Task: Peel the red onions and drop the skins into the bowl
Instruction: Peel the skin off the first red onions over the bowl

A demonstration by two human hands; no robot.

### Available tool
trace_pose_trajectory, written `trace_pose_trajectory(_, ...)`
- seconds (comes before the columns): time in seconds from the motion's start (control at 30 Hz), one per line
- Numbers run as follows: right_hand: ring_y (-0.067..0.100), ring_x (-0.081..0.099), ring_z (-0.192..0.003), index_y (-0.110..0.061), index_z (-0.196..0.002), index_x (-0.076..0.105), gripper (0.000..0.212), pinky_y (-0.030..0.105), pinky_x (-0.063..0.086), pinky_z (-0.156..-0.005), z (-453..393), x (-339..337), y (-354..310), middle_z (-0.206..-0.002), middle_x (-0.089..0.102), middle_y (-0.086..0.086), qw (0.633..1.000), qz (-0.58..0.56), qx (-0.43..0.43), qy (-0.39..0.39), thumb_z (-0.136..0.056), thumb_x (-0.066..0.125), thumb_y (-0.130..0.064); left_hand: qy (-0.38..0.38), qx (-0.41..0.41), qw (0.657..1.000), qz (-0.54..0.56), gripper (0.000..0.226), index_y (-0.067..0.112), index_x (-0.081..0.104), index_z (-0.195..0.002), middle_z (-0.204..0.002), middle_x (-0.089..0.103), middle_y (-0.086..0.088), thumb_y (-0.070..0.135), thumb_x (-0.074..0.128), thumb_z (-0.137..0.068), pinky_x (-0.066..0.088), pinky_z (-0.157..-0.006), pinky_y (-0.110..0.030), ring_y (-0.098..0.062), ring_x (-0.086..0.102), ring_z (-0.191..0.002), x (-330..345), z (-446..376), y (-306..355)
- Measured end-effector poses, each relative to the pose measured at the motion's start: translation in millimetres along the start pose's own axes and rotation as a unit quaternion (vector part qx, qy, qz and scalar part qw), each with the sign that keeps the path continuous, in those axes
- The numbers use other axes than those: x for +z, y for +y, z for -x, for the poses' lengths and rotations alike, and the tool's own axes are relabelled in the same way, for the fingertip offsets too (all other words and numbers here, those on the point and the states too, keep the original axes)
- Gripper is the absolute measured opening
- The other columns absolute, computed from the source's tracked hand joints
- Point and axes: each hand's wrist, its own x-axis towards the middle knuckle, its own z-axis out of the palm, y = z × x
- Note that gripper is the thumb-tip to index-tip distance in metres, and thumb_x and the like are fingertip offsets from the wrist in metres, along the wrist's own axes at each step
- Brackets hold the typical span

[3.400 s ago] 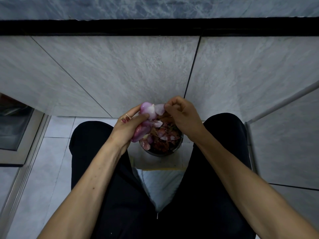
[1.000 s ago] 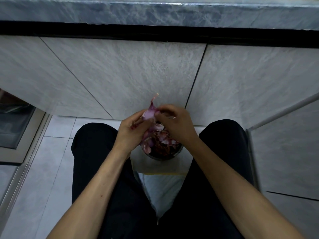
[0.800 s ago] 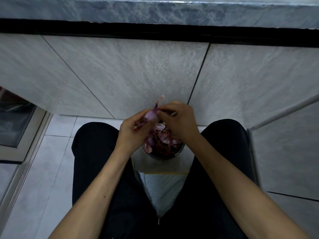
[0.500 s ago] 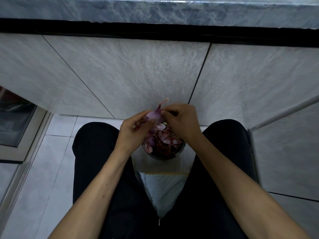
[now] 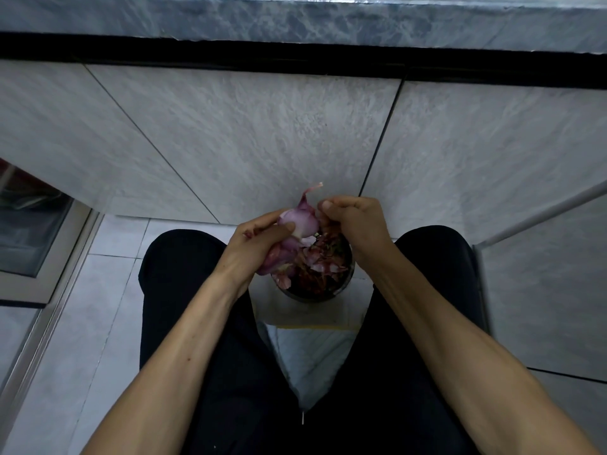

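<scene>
Left hand (image 5: 259,239) grips a red onion (image 5: 299,221) at frame centre, thumb pressed across its pale flank and fingers curled beneath; a second purple bulb (image 5: 274,259) shows under the palm, apparently in the same hand. To the right, the right hand (image 5: 353,221) is curled, fingertips (image 5: 326,205) closed on the skin at the onion's upper right edge, though the pinch itself is partly hidden. The stalk tip (image 5: 312,188) points toward the upper right of the frame.

Compared with one second ago, the onion has turned in the left hand so that more of its smooth side faces the camera, and the right hand has shifted its hold along the top. This suggests a fresh strip is being started, so the peel is mid-course.

The bowl (image 5: 341,290), already heaped with skins (image 5: 320,261), sits directly below the hands between the knees, its rim partly covered by the left wrist. The tiled wall (image 5: 262,136) stands close behind; open room lies mainly above the bowl, so a released skin should fall inside if dropped there.
</scene>
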Motion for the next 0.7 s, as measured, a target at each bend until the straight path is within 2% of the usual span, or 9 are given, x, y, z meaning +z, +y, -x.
trace_pose_trajectory(0.07,0.013,0.063,-0.056,0.004,-0.084,0.072,0.01,0.023,0.054,-0.058,-3,-5,-1,-0.066,0.066,0.011,1.0,0.008,0.0,0.0,-0.089,0.063,0.001,0.015,0.009,1.0,0.011,0.023,0.021,0.076,-0.111,-0.076,0.075,-0.01,0.01,0.061,-0.097,0.054,-0.061,-0.022,-0.014,0.067,-0.064,1,1,-1)
trace_pose_trajectory(0.13,0.012,0.066,-0.056,0.002,-0.085,0.074,0.01,0.021,0.053,-0.058,-4,-7,1,-0.068,0.069,0.007,0.995,0.091,-0.045,-0.009,-0.088,0.065,-0.003,0.043,0.033,0.998,-0.015,0.021,0.019,0.076,-0.109,-0.075,0.073,-0.006,0.01,0.062,-0.097,0.052,-0.06,-0.021,-0.012,0.067,-0.064,2,0,-3)
trace_pose_trajectory(0.2,0.008,0.068,-0.06,-0.006,-0.083,0.076,0.01,0.02,0.054,-0.062,-1,-4,4,-0.07,0.072,0.0,0.973,0.2,-0.116,-0.006,-0.087,0.067,-0.01,0.074,0.063,0.994,-0.057,0.02,0.013,0.075,-0.112,-0.075,0.072,0.001,0.008,0.063,-0.097,0.051,-0.061,-0.019,-0.009,0.066,-0.066,2,-3,-5)
trace_pose_trajectory(0.27,0.004,0.067,-0.065,-0.01,-0.083,0.078,0.009,0.016,0.052,-0.065,3,1,5,-0.072,0.073,-0.003,0.945,0.27,-0.182,0.004,-0.085,0.07,-0.014,0.081,0.107,0.986,-0.1,0.02,0.015,0.074,-0.112,-0.08,0.073,0.003,0.008,0.063,-0.097,0.054,-0.07,-0.028,-0.012,0.068,-0.074,1,-5,-8)
trace_pose_trajectory(0.37,0.001,0.066,-0.066,-0.013,-0.083,0.079,0.009,0.011,0.049,-0.062,7,8,4,-0.07,0.071,-0.007,0.945,0.263,-0.192,0.005,-0.082,0.075,-0.021,0.097,0.151,0.969,-0.172,0.018,0.034,0.073,-0.109,-0.091,0.076,0.003,0.029,0.067,-0.093,0.059,-0.077,-0.045,-0.021,0.073,-0.083,0,-4,-16)
trace_pose_trajectory(0.43,0.0,0.065,-0.064,-0.014,-0.084,0.08,0.009,0.013,0.049,-0.06,6,11,5,-0.069,0.072,-0.007,0.949,0.258,-0.181,0.017,-0.081,0.077,-0.023,0.109,0.171,0.961,-0.186,0.022,0.04,0.071,-0.11,-0.096,0.076,0.002,0.042,0.066,-0.088,0.059,-0.082,-0.054,-0.029,0.074,-0.087,1,-2,-20)
trace_pose_trajectory(0.57,0.009,0.068,-0.064,-0.011,-0.086,0.079,0.008,0.027,0.056,-0.066,7,15,7,-0.073,0.075,0.001,0.962,0.219,-0.158,0.027,-0.083,0.072,-0.011,0.145,0.232,0.926,-0.26,0.027,0.038,0.067,-0.116,-0.083,0.074,0.004,0.044,0.066,-0.09,0.06,-0.074,-0.047,-0.02,0.074,-0.077,2,0,-22)
trace_pose_trajectory(0.63,0.016,0.069,-0.063,-0.01,-0.081,0.08,0.012,0.029,0.055,-0.062,9,16,8,-0.071,0.074,0.004,0.968,0.2,-0.148,0.035,-0.082,0.068,-0.005,0.155,0.258,0.905,-0.302,0.034,0.036,0.065,-0.122,-0.084,0.074,0.008,0.046,0.063,-0.09,0.059,-0.072,-0.041,-0.013,0.072,-0.077,2,3,-22)
trace_pose_trajectory(0.7,0.019,0.063,-0.053,-0.005,-0.071,0.077,0.013,0.028,0.048,-0.052,10,19,8,-0.062,0.069,0.012,0.974,0.178,-0.132,0.055,-0.078,0.066,-0.003,0.159,0.28,0.884,-0.339,0.039,0.033,0.066,-0.125,-0.089,0.072,0.012,0.046,0.059,-0.089,0.058,-0.07,-0.037,-0.012,0.068,-0.076,3,5,-21)
